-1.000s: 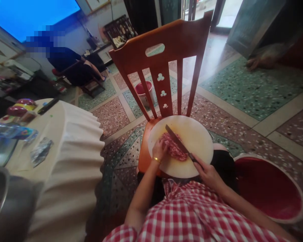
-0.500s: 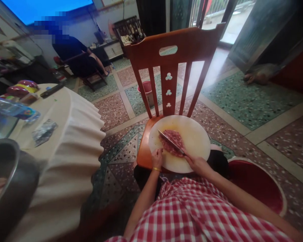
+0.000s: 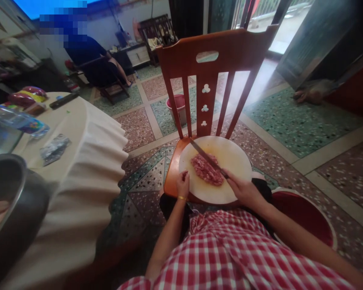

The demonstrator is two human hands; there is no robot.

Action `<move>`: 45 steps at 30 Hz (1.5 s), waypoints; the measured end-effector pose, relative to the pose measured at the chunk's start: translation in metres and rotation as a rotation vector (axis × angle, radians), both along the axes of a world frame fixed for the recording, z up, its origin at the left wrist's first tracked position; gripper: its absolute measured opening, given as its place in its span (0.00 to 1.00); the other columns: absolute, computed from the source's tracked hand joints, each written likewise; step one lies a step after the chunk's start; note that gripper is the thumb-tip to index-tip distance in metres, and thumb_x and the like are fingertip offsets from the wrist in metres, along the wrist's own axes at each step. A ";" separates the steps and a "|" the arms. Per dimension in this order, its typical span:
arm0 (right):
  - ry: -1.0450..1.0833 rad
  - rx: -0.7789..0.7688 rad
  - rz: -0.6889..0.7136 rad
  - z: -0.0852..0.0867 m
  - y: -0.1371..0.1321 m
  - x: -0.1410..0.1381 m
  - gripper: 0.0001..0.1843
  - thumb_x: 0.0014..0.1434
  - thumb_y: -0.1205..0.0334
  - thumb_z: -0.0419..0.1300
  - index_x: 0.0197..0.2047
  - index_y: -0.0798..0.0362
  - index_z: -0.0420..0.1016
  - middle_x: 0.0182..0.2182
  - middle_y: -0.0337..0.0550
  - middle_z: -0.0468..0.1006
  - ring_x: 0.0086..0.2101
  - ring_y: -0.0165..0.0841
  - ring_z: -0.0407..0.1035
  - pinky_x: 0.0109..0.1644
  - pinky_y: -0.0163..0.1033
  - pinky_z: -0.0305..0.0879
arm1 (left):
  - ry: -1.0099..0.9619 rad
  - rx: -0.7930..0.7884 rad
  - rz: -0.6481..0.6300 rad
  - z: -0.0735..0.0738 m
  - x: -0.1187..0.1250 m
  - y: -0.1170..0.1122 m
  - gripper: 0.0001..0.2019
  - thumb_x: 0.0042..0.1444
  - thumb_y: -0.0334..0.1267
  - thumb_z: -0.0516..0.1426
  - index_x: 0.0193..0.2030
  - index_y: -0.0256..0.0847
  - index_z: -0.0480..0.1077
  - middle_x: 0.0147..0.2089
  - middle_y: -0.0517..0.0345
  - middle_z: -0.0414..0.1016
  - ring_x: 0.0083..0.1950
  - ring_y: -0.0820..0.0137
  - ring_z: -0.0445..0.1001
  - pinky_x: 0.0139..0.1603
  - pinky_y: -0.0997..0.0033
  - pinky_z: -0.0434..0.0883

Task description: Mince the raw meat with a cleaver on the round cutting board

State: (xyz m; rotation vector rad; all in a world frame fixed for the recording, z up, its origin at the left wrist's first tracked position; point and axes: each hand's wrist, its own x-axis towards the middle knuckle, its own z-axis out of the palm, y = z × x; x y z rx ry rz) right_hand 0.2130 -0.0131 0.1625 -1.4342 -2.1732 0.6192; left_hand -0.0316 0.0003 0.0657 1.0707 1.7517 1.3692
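Observation:
A round pale cutting board (image 3: 232, 161) lies on the seat of a red-brown wooden chair (image 3: 214, 56). A heap of pink minced meat (image 3: 205, 171) sits in the board's middle. My right hand (image 3: 245, 191) grips the handle of a knife (image 3: 207, 158), whose blade is raised at a slant over the meat, tip pointing to the far left. My left hand (image 3: 183, 184) rests at the board's left edge, fingers curled onto it, apart from the meat.
A table with a white pleated cloth (image 3: 87, 161) stands at left, bearing a metal bowl (image 3: 12, 209), plastic bags and a remote. A red basin (image 3: 305, 217) sits on the floor at right, a small red bucket (image 3: 177, 106) behind the chair. Another person sits far left.
The knife has lifted and its tip has swung farther from the meat. My left hand has drawn back from the meat to the board's left edge. The view has shifted slightly.

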 end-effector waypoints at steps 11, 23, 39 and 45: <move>0.001 -0.066 -0.001 -0.011 -0.010 0.009 0.21 0.64 0.58 0.45 0.60 0.46 0.57 0.48 0.42 0.69 0.45 0.40 0.65 0.48 0.44 0.65 | 0.050 0.011 0.001 0.003 -0.003 0.002 0.13 0.51 0.43 0.53 0.36 0.37 0.71 0.33 0.54 0.74 0.36 0.71 0.71 0.40 0.72 0.67; 0.260 -0.327 -0.037 -0.046 0.011 0.038 0.25 0.60 0.51 0.49 0.58 0.53 0.60 0.41 0.45 0.73 0.45 0.40 0.65 0.46 0.44 0.65 | 0.010 0.049 -0.064 0.020 0.010 0.004 0.15 0.50 0.39 0.54 0.44 0.38 0.69 0.39 0.52 0.74 0.39 0.71 0.72 0.43 0.70 0.68; 0.539 -0.709 -0.123 -0.063 0.073 0.102 0.25 0.54 0.42 0.53 0.45 0.55 0.63 0.16 0.31 0.62 0.12 0.25 0.53 0.14 0.29 0.46 | -0.376 -0.058 -0.068 0.032 0.034 0.033 0.18 0.45 0.34 0.56 0.46 0.35 0.64 0.37 0.52 0.74 0.33 0.76 0.71 0.37 0.75 0.68; 0.414 -0.843 -0.037 -0.078 0.118 0.116 0.23 0.52 0.43 0.54 0.42 0.53 0.65 0.19 0.34 0.65 0.13 0.25 0.56 0.14 0.29 0.49 | -0.140 -0.038 -0.165 0.014 0.039 0.029 0.14 0.51 0.42 0.54 0.43 0.38 0.68 0.42 0.51 0.74 0.42 0.71 0.71 0.45 0.70 0.67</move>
